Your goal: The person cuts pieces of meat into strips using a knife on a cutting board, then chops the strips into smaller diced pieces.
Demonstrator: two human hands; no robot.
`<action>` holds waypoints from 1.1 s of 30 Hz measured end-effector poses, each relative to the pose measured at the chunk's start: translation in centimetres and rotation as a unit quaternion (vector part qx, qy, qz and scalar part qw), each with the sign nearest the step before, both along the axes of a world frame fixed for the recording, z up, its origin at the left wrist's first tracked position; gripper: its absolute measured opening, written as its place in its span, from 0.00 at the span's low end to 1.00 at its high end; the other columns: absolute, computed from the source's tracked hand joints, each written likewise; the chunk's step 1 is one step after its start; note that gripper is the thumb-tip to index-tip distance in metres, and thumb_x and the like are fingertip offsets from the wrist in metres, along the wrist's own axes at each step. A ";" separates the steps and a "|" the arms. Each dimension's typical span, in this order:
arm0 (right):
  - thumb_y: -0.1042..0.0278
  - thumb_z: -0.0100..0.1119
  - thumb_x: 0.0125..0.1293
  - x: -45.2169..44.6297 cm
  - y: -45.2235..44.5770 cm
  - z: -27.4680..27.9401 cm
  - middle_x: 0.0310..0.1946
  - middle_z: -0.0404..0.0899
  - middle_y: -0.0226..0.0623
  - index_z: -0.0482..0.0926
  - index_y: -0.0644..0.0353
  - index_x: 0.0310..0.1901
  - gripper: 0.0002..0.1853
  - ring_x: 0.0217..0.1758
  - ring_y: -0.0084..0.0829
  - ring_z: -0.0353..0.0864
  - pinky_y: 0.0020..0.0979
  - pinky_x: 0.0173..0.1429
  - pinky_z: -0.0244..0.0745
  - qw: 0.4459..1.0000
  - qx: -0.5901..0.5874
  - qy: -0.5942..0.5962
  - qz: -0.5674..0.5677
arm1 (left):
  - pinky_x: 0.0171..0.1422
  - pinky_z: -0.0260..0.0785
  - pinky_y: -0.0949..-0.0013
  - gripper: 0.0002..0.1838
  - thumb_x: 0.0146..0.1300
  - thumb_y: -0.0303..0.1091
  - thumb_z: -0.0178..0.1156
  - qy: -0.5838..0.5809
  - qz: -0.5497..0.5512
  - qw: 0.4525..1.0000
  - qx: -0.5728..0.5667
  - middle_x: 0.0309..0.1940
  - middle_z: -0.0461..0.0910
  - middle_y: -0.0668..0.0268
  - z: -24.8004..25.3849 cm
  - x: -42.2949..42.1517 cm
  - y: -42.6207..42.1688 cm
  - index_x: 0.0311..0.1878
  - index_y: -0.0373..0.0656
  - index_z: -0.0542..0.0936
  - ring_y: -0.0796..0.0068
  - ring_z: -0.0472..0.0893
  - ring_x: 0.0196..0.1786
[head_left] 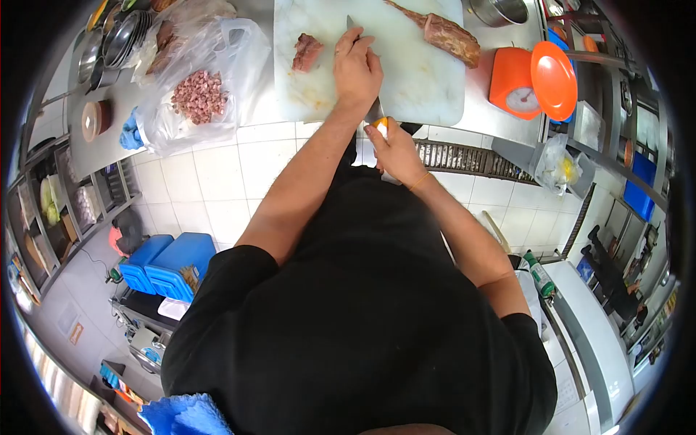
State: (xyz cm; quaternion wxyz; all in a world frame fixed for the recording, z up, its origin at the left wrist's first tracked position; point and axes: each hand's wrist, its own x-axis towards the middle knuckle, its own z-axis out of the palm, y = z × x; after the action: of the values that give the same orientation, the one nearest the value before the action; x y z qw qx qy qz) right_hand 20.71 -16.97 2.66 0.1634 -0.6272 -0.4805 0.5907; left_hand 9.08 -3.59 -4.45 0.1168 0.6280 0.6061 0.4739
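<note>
A white cutting board (413, 87) lies on the metal counter. My right hand (395, 150) is closed round the yellow and white handle of a knife (375, 111) at the board's near edge. The blade points away from me, partly hidden beneath my left hand (357, 69), and its tip shows past the fingers. My left hand rests over the blade with its fingers slightly apart; whether they grip it is unclear. Left of that hand lies a small piece of meat (307, 53). A longer piece of meat (451, 40) with a thin bone end sits at the upper right.
Diced meat (199, 97) is in a clear plastic bag (243, 51) at the left. An orange scale (510, 81) with an orange pan (554, 80) stands right of the board. A metal pot (500, 10) is behind. Blue bins (181, 261) stand lower left. A person (620, 283) is at the far right.
</note>
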 end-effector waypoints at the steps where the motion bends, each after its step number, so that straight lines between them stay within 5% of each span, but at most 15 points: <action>1: 0.51 0.59 0.83 -0.1 0.0 -0.1 0.20 0.79 0.39 0.73 0.69 0.50 0.22 0.17 0.32 0.82 0.36 0.25 0.76 1.000 -0.003 0.011 0.002 | 0.64 0.78 0.56 0.12 0.66 0.21 0.61 -0.038 0.009 0.999 -0.015 0.62 0.83 0.54 -0.1 0.1 0.1 0.50 0.37 0.89 0.52 0.82 0.62; 6: 0.55 0.60 0.83 -0.9 0.6 0.3 0.21 0.79 0.38 0.74 0.68 0.50 0.19 0.17 0.30 0.80 0.35 0.24 0.76 0.999 -0.010 0.036 0.009 | 0.65 0.78 0.56 0.12 0.60 0.18 0.61 -0.160 0.047 0.985 -0.034 0.54 0.87 0.56 0.4 0.2 0.6 0.44 0.39 0.89 0.52 0.84 0.59; 10: 0.59 0.57 0.84 -1.8 1.0 2.5 0.20 0.76 0.34 0.74 0.65 0.49 0.15 0.16 0.26 0.76 0.32 0.23 0.72 0.999 0.036 0.034 0.004 | 0.43 0.79 0.69 0.13 0.63 0.16 0.61 -0.136 0.045 0.989 0.024 0.57 0.85 0.59 2.9 -0.6 1.7 0.46 0.40 0.90 0.68 0.85 0.39; 13: 0.59 0.58 0.83 -3.4 2.2 4.2 0.22 0.79 0.39 0.74 0.66 0.49 0.15 0.18 0.32 0.79 0.36 0.26 0.75 0.996 0.075 0.033 0.043 | 0.64 0.78 0.57 0.15 0.57 0.15 0.60 -0.178 0.066 0.979 0.071 0.52 0.87 0.56 7.5 -3.1 2.2 0.43 0.39 0.89 0.50 0.84 0.58; 15: 0.58 0.61 0.81 -4.7 3.2 6.1 0.25 0.84 0.51 0.74 0.68 0.50 0.17 0.22 0.47 0.86 0.44 0.31 0.80 0.992 0.096 0.012 0.086 | 0.59 0.80 0.61 0.15 0.59 0.14 0.58 -0.198 0.093 0.971 0.098 0.55 0.85 0.55 8.9 -6.2 2.3 0.46 0.38 0.88 0.53 0.84 0.57; 16: 0.57 0.60 0.81 -5.6 3.4 5.7 0.29 0.85 0.61 0.74 0.69 0.51 0.19 0.33 0.62 0.87 0.53 0.40 0.81 0.977 0.166 -0.021 0.129 | 0.57 0.80 0.63 0.15 0.60 0.14 0.58 -0.220 0.103 0.965 0.096 0.56 0.85 0.55 9.7 -8.2 2.1 0.47 0.37 0.87 0.55 0.84 0.57; 19: 0.54 0.59 0.80 -9.3 4.5 8.5 0.32 0.85 0.64 0.74 0.71 0.51 0.21 0.40 0.68 0.85 0.58 0.47 0.80 0.948 0.225 -0.037 0.220 | 0.54 0.81 0.65 0.15 0.64 0.14 0.57 -0.183 0.127 0.959 0.174 0.55 0.84 0.57 11.3 -14.9 0.8 0.49 0.37 0.87 0.63 0.85 0.54; 24: 0.53 0.59 0.80 -10.6 4.4 8.7 0.36 0.85 0.65 0.75 0.71 0.49 0.22 0.42 0.66 0.85 0.57 0.48 0.76 0.922 0.215 -0.036 0.321 | 0.62 0.79 0.58 0.10 0.72 0.25 0.61 -0.107 0.336 0.929 0.115 0.54 0.86 0.53 7.1 -26.3 -0.6 0.51 0.34 0.88 0.55 0.85 0.55; 27: 0.50 0.59 0.81 -8.2 4.8 9.5 0.33 0.84 0.63 0.76 0.69 0.48 0.23 0.40 0.63 0.85 0.54 0.47 0.77 0.923 0.200 -0.064 0.321 | 0.68 0.75 0.50 0.12 0.73 0.32 0.64 0.028 0.283 0.958 0.037 0.54 0.85 0.49 1.3 -31.9 -1.1 0.52 0.35 0.88 0.46 0.83 0.58; 32: 0.47 0.61 0.81 -0.6 3.6 8.6 0.26 0.83 0.57 0.76 0.66 0.47 0.23 0.27 0.56 0.85 0.50 0.35 0.76 0.955 0.169 -0.133 0.202 | 0.72 0.72 0.47 0.14 0.71 0.34 0.67 0.140 0.239 0.957 0.086 0.56 0.85 0.48 6.5 -26.4 -3.2 0.56 0.39 0.88 0.43 0.80 0.63; 33: 0.46 0.61 0.80 0.7 3.2 8.4 0.28 0.83 0.59 0.76 0.67 0.47 0.24 0.31 0.59 0.85 0.53 0.38 0.76 0.958 0.154 -0.163 0.181 | 0.72 0.72 0.47 0.14 0.71 0.34 0.67 0.141 0.237 0.957 0.095 0.56 0.84 0.48 7.4 -24.8 -3.4 0.56 0.39 0.87 0.44 0.80 0.64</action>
State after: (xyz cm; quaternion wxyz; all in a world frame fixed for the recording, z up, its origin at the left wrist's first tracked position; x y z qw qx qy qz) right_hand 21.38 -13.75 11.08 0.0682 -0.5850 -0.6912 0.4188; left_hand -15.74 -7.01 2.92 -0.1455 0.5351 0.6998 0.4502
